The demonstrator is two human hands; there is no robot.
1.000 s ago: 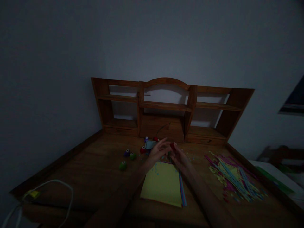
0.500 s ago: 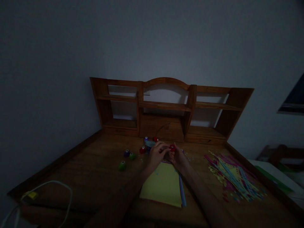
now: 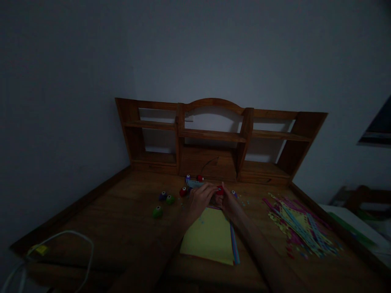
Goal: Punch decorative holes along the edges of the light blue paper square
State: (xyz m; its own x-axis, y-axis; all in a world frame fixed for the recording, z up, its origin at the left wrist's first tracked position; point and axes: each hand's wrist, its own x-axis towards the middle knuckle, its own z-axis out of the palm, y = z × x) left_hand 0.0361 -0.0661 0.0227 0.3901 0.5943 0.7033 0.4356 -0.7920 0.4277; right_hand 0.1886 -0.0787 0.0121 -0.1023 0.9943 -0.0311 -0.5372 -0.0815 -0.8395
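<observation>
In front of me, above the far end of a stack of coloured paper (image 3: 209, 238), both hands meet. Closed around a small red craft punch (image 3: 220, 190) is my right hand (image 3: 227, 201), its thumb upright beside it. My left hand (image 3: 201, 199) has its fingertips pinched against the punch's left side. A light-blue paper strip (image 3: 194, 184) runs out behind the left fingers, and a bit of blue shows at the punch. Left of the hands stand another red punch (image 3: 183, 191), a purple punch (image 3: 163, 196) and two green punches, one nearer (image 3: 157, 212).
A heap of punched paper strips (image 3: 301, 226) lies on the right. Behind the hands are a red punch (image 3: 200, 178) and a purple punch (image 3: 188, 177). A wooden shelf (image 3: 210, 134) borders the desk's back. A white cable (image 3: 71, 232) loops at the front left.
The red punch has turned a little in my right hand, showing more of its rounded red body. My left fingers have shifted slightly, and more of the blue strip shows.
</observation>
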